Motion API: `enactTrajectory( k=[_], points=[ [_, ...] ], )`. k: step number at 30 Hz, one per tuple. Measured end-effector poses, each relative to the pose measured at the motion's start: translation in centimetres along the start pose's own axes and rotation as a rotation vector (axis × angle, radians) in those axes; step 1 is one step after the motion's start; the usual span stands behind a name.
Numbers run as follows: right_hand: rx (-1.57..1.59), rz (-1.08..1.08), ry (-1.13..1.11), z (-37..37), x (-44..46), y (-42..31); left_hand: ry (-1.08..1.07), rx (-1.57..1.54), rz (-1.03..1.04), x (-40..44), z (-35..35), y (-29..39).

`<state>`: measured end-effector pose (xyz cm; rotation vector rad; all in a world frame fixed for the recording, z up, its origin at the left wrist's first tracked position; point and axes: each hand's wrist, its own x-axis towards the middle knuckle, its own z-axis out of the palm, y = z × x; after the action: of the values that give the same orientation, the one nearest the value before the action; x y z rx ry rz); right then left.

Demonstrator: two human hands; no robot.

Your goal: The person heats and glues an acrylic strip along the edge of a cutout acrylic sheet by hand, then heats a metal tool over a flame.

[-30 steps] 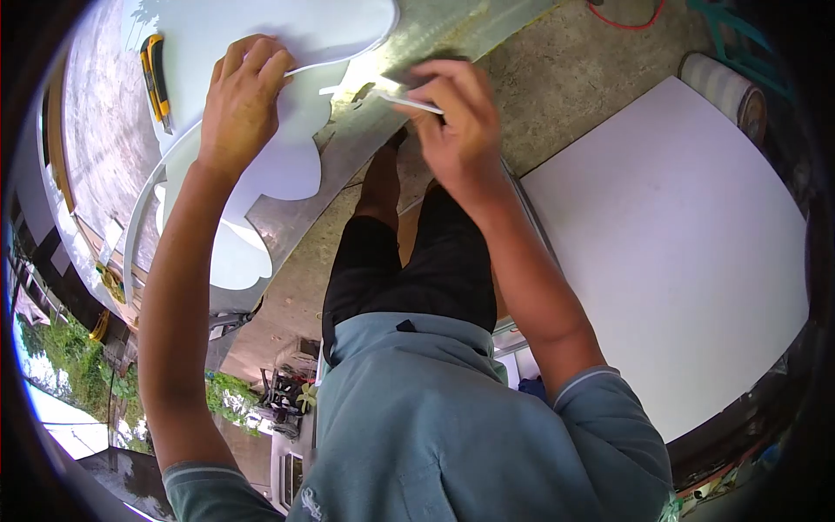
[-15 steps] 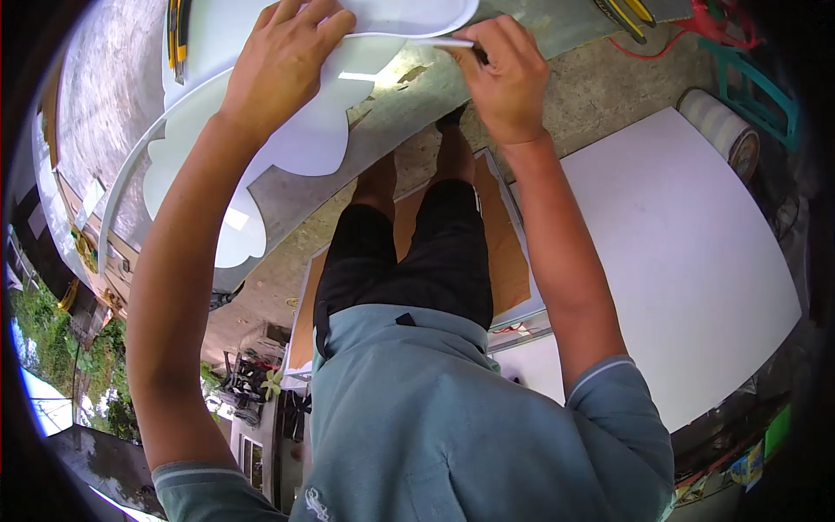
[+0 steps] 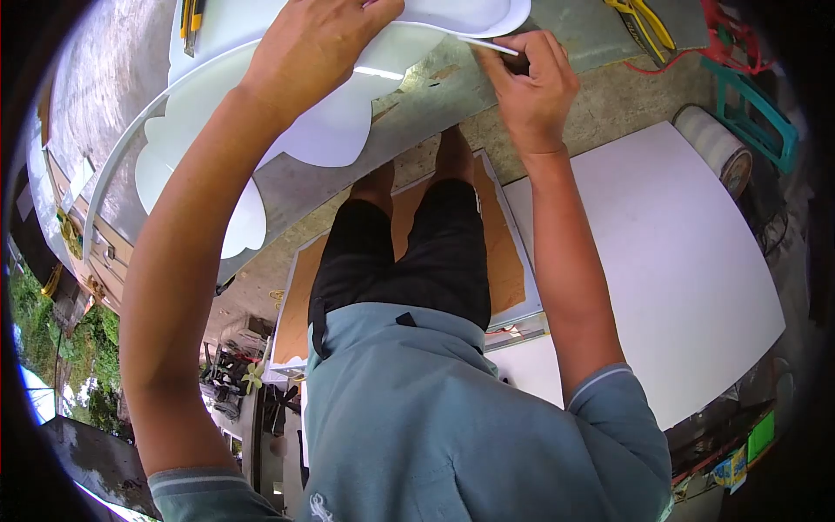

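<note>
A long, thin white strip bends along the edge of a white curved panel at the top of the view. My left hand is closed over the strip and panel edge, its fingertips partly cut off by the frame. To the right, my right hand pinches the strip's end between thumb and fingers, just off the panel. The strip's other part arcs loosely down at the left. Beneath my left hand lies a glossy white sheet with a scalloped edge.
A yellow-and-black utility knife lies at the upper left. Yellow-handled pliers rest on the grey worktable at the upper right. Beyond are a teal stool, a roll of material and a large white board.
Both hands have shifted right along the panel. The strip's free end beyond the panel looks shorter, and my right hand still pinches it. The view has moved slightly.
</note>
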<state>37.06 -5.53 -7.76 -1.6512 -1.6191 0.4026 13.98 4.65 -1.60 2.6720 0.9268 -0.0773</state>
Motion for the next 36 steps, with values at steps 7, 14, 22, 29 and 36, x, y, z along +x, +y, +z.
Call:
enactTrajectory(
  k=[7,14,22,29,36],
  points=[
    [-0.073,-0.056,-0.027,-0.1,0.1,0.3,-0.012,0.004,-0.003,0.0,-0.1,0.2],
    [0.186,0.379,0.000,0.3,0.1,-1.6,0.077,0.011,-0.020,-0.6,1.6,-0.2],
    [-0.062,0.143,-0.101,-0.4,0.7,-0.9,0.039,-0.039,-0.037,-0.2,0.7,0.0],
    [-0.024,0.100,-0.100,-0.7,0.9,-0.6,0.017,-0.039,-0.031,0.1,0.1,0.2],
    [0.035,0.117,-0.080,-0.8,1.1,-0.6,0.014,-0.052,-0.025,0.3,-0.3,0.2]
  ],
)
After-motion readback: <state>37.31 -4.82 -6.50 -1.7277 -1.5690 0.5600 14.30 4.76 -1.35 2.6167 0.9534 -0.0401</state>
